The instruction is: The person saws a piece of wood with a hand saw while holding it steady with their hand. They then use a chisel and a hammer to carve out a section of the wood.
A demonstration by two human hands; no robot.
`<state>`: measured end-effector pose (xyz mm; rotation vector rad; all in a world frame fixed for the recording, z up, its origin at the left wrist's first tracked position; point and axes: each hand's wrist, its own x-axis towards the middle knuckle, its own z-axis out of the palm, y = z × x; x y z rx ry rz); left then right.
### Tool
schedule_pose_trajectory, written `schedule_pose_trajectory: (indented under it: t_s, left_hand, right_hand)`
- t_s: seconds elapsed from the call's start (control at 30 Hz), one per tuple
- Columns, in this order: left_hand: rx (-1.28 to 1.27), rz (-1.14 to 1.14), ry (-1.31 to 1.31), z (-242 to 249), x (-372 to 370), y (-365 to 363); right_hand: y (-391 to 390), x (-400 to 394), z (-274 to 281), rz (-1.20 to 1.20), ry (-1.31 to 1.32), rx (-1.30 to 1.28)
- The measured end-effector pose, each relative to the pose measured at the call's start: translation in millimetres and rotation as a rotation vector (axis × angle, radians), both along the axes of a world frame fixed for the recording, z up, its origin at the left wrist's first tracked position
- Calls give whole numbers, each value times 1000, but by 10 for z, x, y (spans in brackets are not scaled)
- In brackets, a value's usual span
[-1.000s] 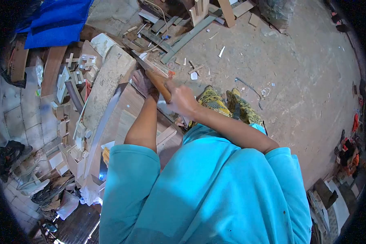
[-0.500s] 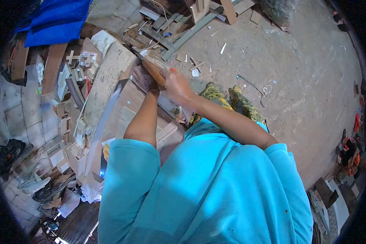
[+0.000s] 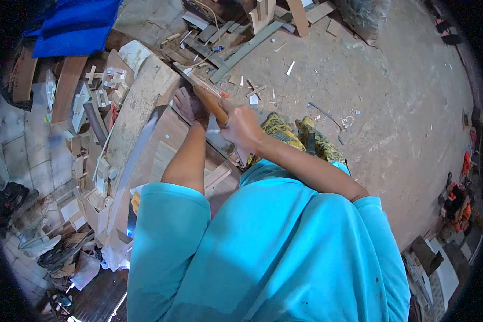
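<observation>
My right hand is closed around the near end of a tool with an orange-brown wooden handle. The tool slants away to the upper left, and a dark narrow strip shows beyond its far end; I cannot make out its working part. Close by on the left, my left hand lies with fingers spread at the corner of the workbench, partly in shadow. Whatever is under its palm is hidden. A thick, worn wooden beam runs along the bench beside it.
Small wooden pieces are heaped left of the bench. A blue sheet hangs at the upper left. Boards lie on the floor ahead, with scraps and a thin curved rod to the right. My feet are just below my right hand.
My right hand and the wooden-handled tool have drawn back toward my body, down and slightly right. My left hand stays in nearly the same place. The view has shifted slightly.
</observation>
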<state>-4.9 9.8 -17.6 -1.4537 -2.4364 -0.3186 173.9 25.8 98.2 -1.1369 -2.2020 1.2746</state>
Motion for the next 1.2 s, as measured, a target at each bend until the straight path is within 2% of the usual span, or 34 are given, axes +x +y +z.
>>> schedule_pose_trajectory:
  t_s: [0.07,0.1,0.17,0.2,0.27,0.3,0.47,0.53,0.6,0.67,0.73,0.8,0.83,0.9,1.03,1.1,1.13,1.2]
  left_hand:
    - [-193,30,49,-98,-89,20]
    - [-196,30,50,-102,-112,26]
    - [-113,-56,255,-116,-135,-18]
    - [-123,-39,244,-82,-82,-60]
    - [-23,167,-36,49,23,24]
    - [-54,131,-116,50,20,9]
    - [-252,52,-28,29,-64,43]
    - [-299,30,-6,-82,-95,3]
    - [43,-10,3,-210,-161,-42]
    - [-32,29,-17,-122,-102,-29]
    - [-97,73,-29,-150,-105,13]
    - [52,133,-152,-297,-142,-5]
    - [56,129,-146,-129,-95,25]
    - [-288,-33,92,164,27,22]
    - [-256,12,164,-109,-115,28]
    - [-100,-37,182,-186,-164,28]
    - [-108,-26,172,-187,-129,-26]
    - [70,73,2,-130,-82,-1]
  right_hand:
    - [62,-1,-7,-3,37,-49]
    - [8,35,7,-3,38,-52]
    - [-151,149,55,-20,85,15]
    - [-146,172,55,-2,75,6]
    - [-20,164,43,45,-37,-105]
    - [-30,115,33,43,-40,-109]
    - [-82,-108,-136,41,-8,116]
    - [6,-27,5,23,-24,63]
    - [22,62,57,2,-36,9]
    - [-137,231,57,-35,62,44]
    - [-49,190,79,1,1,-27]
    - [-2,31,95,38,-67,-33]
    - [-15,-22,80,34,-60,-29]
    - [-64,-77,20,7,-19,66]
    - [38,24,24,-3,19,20]
    - [-80,151,194,18,32,45]
    - [-116,196,147,29,23,37]
    - [-108,220,60,-9,37,-12]
